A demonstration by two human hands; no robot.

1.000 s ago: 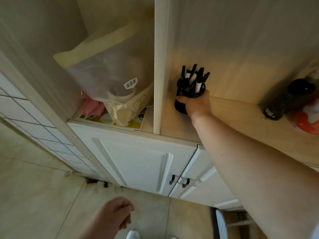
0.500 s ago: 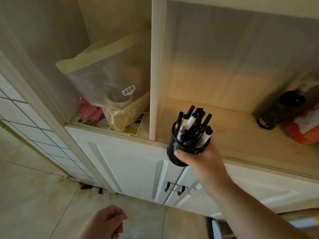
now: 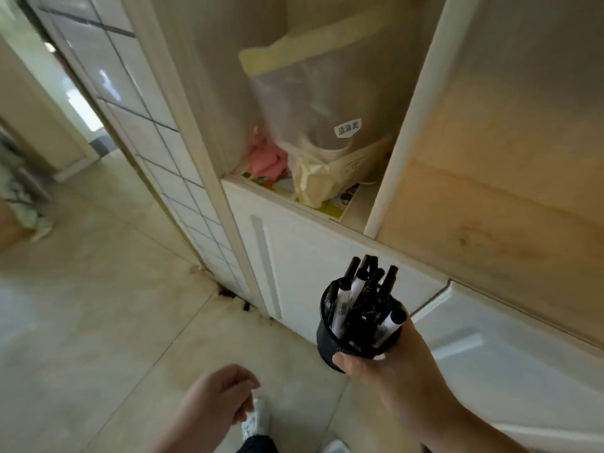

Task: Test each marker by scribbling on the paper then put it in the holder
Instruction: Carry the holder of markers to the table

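Observation:
My right hand (image 3: 389, 361) grips a round black holder (image 3: 330, 341) from its right side and holds it in the air in front of the white cabinet doors. Several markers (image 3: 358, 286) with black caps and white barrels stand in it, tips up. My left hand (image 3: 219, 400) hangs low at the bottom centre with its fingers loosely curled and nothing in it. No paper for scribbling is in view.
A white cabinet (image 3: 327, 256) stands ahead; its left shelf holds a translucent bag (image 3: 313, 103) and pink stuff (image 3: 268, 158), its right wooden shelf (image 3: 490, 230) shows bare wood. A tiled panel (image 3: 157, 132) and a doorway lie left. Tiled floor (image 3: 98, 305) spreads below.
My right hand lifted the holder of markers off the wooden shelf and drew it down and towards me. The view swung left, so the bottle on the shelf left the frame.

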